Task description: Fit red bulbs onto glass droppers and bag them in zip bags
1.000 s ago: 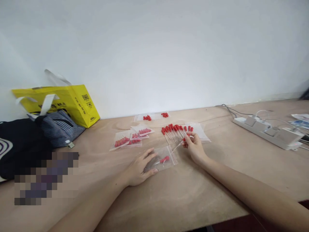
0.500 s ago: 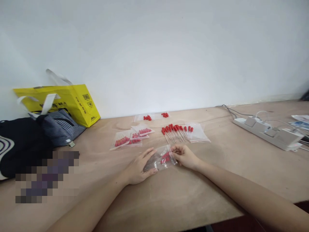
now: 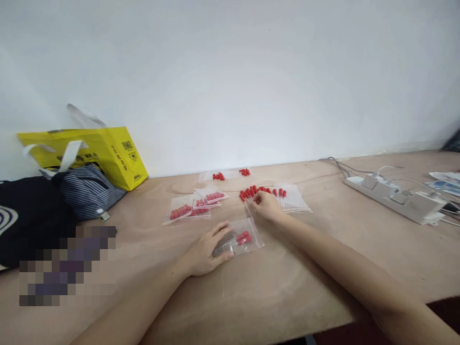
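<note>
My left hand (image 3: 206,251) lies on the table with fingers spread, pressing down the left part of a clear zip bag (image 3: 257,243). Inside that bag are a few glass droppers with red rubber bulbs (image 3: 244,237). Just beyond it, a row of loose red-bulbed droppers (image 3: 242,195) is laid side by side. My right hand (image 3: 268,206) reaches into this row, its fingers pinched together at the glass stems of the droppers. The hand hides part of the row, and its fingertips are only partly visible.
Filled zip bags (image 3: 179,212) overlap at left centre. Flat zip bags (image 3: 296,199) lie right of the row. More red bulbs (image 3: 218,177) rest near the wall. A power strip (image 3: 395,199) is at right; a yellow bag (image 3: 118,153) and dark bag (image 3: 36,215) stand at left.
My right hand has left the zip bag's mouth and moved away from me to the droppers in the row. My left hand stays on the bag.
</note>
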### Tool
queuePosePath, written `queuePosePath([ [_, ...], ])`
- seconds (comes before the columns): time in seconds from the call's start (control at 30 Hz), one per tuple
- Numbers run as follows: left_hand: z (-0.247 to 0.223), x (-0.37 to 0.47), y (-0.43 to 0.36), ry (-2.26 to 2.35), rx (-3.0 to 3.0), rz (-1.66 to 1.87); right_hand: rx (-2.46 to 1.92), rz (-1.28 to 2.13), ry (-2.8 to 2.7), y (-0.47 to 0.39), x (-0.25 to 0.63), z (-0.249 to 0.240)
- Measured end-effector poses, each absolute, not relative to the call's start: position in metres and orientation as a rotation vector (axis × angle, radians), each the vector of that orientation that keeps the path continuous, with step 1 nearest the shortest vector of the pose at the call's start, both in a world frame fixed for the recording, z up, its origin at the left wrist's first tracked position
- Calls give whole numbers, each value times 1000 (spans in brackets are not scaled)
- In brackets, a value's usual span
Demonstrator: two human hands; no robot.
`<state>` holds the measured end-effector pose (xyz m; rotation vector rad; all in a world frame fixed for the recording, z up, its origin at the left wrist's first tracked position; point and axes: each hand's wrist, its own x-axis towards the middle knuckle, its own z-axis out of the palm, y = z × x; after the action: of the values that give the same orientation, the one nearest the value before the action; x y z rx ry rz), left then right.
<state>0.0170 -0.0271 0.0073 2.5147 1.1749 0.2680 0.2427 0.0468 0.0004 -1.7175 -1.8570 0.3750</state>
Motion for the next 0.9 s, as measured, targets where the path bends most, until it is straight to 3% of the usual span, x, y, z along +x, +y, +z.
queuePosePath([
  [0.4, 2, 14, -24, 1117, 2526, 286, -1945, 300, -1932, 73, 177, -1],
  [0.63, 4, 14, -26, 1113, 2532, 300, -1659, 358, -1967, 62, 235, 17],
  [0.77, 6, 15, -27, 1128, 2529, 310, -1185, 634, -1573, 35, 276, -1],
  [0.9, 6, 16, -26, 1142, 2532, 296, -1090, 849, -1217, 10, 280, -29],
])
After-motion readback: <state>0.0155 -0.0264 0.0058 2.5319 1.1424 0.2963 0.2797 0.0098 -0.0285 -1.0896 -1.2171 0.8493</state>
